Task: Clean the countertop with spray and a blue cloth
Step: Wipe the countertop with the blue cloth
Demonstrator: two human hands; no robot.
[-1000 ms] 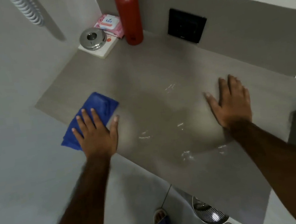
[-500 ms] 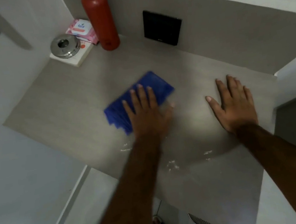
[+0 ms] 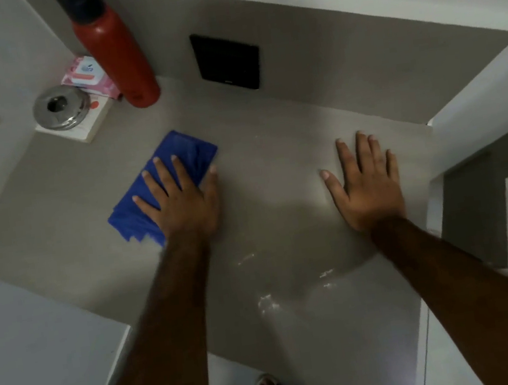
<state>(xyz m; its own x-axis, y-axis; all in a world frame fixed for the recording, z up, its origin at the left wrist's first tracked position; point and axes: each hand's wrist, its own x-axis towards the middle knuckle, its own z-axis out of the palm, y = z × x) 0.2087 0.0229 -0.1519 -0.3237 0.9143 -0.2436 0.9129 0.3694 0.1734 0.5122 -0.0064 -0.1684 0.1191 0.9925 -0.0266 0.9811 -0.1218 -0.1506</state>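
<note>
**Blue cloth flat under the left hand**

Blue folded cloth (image 3: 175, 167) lies on the grey matte counter (image 3: 274, 163), left of centre, pinned by the left hand (image 3: 182, 198); its grip is released, palm down with fingers spread across the fabric. The right hand (image 3: 366, 184) rests flat and bare on the counter, well apart, fingers splayed. Wet streaks (image 3: 267, 300) glisten near the front edge. A tall red metal bottle (image 3: 118, 55) stands in the back corner beside a round steel container (image 3: 61, 108).
</note>
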